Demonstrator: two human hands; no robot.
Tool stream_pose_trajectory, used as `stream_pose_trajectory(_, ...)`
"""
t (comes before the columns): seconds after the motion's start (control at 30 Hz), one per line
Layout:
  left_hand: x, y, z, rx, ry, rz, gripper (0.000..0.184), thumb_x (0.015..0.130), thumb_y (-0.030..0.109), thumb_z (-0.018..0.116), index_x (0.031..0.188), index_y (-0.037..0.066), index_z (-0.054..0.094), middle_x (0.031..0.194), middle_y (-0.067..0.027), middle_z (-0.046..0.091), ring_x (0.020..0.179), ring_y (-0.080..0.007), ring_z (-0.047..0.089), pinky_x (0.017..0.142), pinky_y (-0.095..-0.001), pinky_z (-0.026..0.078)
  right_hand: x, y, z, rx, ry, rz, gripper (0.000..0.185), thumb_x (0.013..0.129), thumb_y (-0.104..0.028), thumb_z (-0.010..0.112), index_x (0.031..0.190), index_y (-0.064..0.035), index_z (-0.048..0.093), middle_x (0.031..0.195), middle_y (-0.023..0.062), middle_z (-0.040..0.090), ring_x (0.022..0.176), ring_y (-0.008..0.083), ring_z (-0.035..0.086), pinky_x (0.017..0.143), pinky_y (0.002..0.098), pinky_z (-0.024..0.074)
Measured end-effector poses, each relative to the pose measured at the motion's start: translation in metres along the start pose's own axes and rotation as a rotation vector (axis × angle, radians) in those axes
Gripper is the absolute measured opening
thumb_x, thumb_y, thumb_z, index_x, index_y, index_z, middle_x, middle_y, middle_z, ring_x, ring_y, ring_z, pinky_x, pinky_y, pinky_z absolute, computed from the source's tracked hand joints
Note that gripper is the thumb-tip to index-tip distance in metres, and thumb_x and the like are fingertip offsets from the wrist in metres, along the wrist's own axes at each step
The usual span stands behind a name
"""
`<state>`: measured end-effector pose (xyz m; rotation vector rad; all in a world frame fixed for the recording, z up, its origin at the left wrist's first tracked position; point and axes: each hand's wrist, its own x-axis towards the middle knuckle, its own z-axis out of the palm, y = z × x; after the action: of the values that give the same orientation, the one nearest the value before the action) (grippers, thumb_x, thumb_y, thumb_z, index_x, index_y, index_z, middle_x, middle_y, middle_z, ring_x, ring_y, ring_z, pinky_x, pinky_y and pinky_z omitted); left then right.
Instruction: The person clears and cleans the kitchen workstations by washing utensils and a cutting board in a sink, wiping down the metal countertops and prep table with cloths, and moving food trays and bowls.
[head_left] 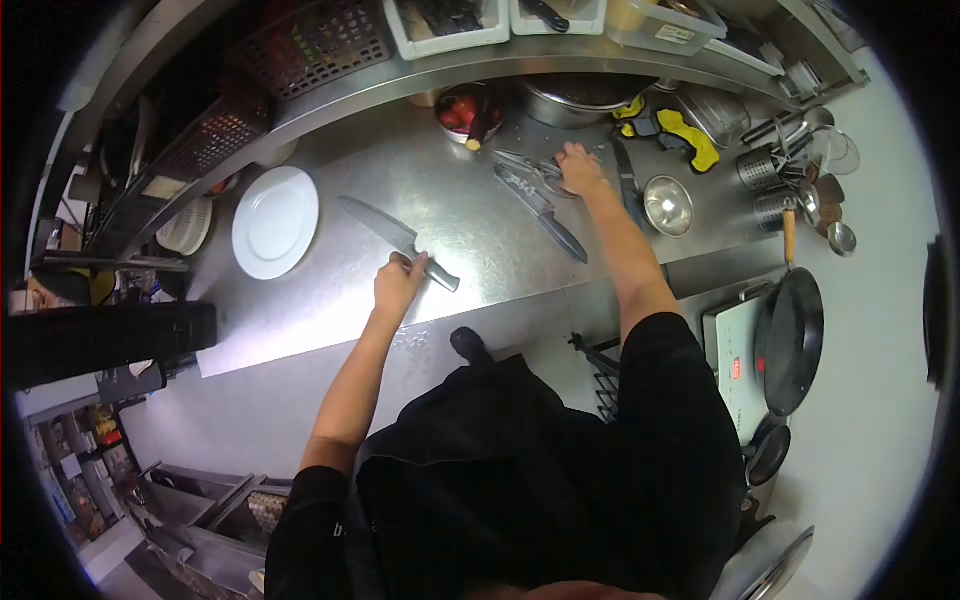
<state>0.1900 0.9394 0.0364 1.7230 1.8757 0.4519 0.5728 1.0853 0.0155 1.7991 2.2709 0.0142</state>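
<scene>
My left hand grips the grey handle of a chef's knife, which lies on the steel counter with its blade pointing to the back left. Farther back, my right hand reaches over metal utensils, fingers stretched out; whether it touches them is hard to tell. A second knife with a dark handle and pale flecks on its blade lies just in front of them. Right of that hand is a long dark knife, beside a small steel bowl.
A white plate lies at the left of the steel counter. At the back are a bowl of red pieces, a large pot and yellow-black items. An overhead shelf spans the back. A frying pan sits on a hob at right.
</scene>
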Motion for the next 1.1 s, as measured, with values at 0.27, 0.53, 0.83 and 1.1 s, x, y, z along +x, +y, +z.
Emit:
stream_pose_trajectory(0.27, 0.018, 0.0, 0.044, 0.036, 0.07, -0.098, 0.071, 0.068, 0.035, 0.074, 0.102, -0.013, 0.033, 0.08, -0.0276, 0.061, 0.077, -0.0406, 0.062, 0.072, -0.0411, 0.051, -0.027, 0.004, -0.014, 0.478, -0.077, 0.127, 0.033, 0.069, -0.019, 0.067, 0.096, -0.0012, 0.061, 0.099, 0.0217, 0.062, 0.092, 0.0359, 0.061, 0.082, 0.0423, 0.0488)
stream_pose_trajectory(0.53, 0.0, -0.002, 0.057, -1.127, -0.191, -0.486, 0.03, 0.071, 0.011, 0.062, 0.095, -0.004, 0.052, 0.087, -0.0118, 0.057, 0.076, -0.0218, 0.057, 0.068, -0.0329, 0.05, -0.097, -0.04, 0.015, 0.791, 0.1, 0.576, 0.029, 0.078, -0.019, 0.061, 0.102, -0.0027, 0.061, 0.083, 0.0223, 0.065, 0.083, 0.0333, 0.064, 0.077, 0.0414, 0.0495)
stream_pose_trajectory(0.83, 0.0, 0.035, 0.122, -1.441, -0.481, -0.533, 0.035, 0.08, 0.008, 0.054, 0.113, 0.008, 0.043, 0.106, -0.0123, 0.056, 0.093, -0.0279, 0.057, 0.084, -0.0413, 0.046, -0.13, -0.111, 0.049, 0.625, 0.302, 0.578, 0.061, 0.078, -0.028, 0.066, 0.126, 0.0036, 0.044, 0.117, 0.0243, 0.051, 0.111, 0.0385, 0.047, 0.094, 0.042, 0.0386)
stream_pose_trajectory(1.1, 0.024, 0.051, 0.121, -1.434, -0.629, -0.536, 0.03, 0.08, 0.003, 0.047, 0.109, 0.005, 0.047, 0.089, -0.0091, 0.054, 0.072, -0.0195, 0.053, 0.068, -0.0345, 0.048, -0.134, -0.147, 0.048, 1.171, 0.335, 0.694, 0.046, 0.079, -0.016, 0.064, 0.123, -0.0055, 0.052, 0.107, 0.0169, 0.056, 0.097, 0.0332, 0.055, 0.083, 0.0397, 0.0459)
